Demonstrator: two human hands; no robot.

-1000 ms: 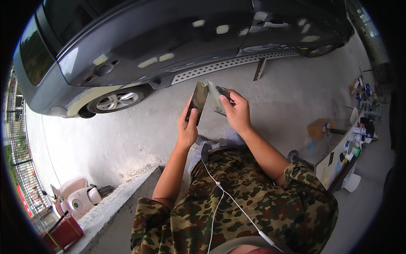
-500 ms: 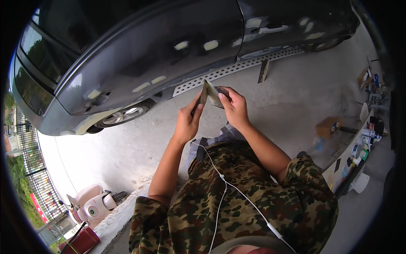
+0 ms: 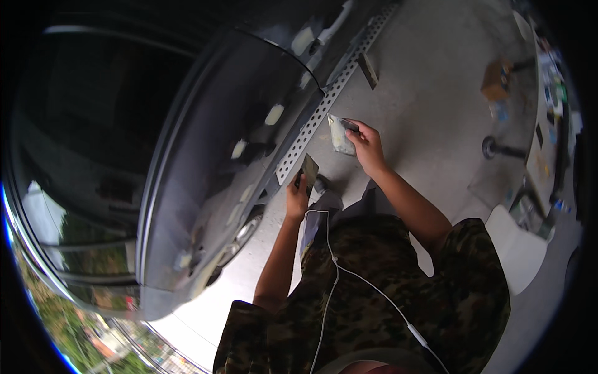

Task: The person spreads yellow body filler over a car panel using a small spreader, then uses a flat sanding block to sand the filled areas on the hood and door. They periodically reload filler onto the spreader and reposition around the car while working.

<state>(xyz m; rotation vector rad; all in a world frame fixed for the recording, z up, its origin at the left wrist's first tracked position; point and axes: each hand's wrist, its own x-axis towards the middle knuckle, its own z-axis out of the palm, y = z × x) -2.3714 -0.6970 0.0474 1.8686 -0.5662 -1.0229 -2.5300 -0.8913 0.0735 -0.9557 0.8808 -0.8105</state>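
Note:
My left hand is closed around a small putty spreader, its flat blade pointing up and away from me. In my right hand, thumb and fingers pinch a wider putty spreader with pale putty smeared over its face. The two blades are apart, the right one farther forward. Beyond them stands a dark car with pale filler patches on its door panels. The car's perforated silver running board passes just left of both spreaders.
A narrow dark strip lies by the running board. To the right are a cardboard box, a dark round-ended object, a cluttered bench and a white panel. A white earphone cable hangs down my front.
My hands have separated; before, the two spreaders met at their blades. The view has turned, so the car now slants steeply and the scooter at lower left is out of sight.

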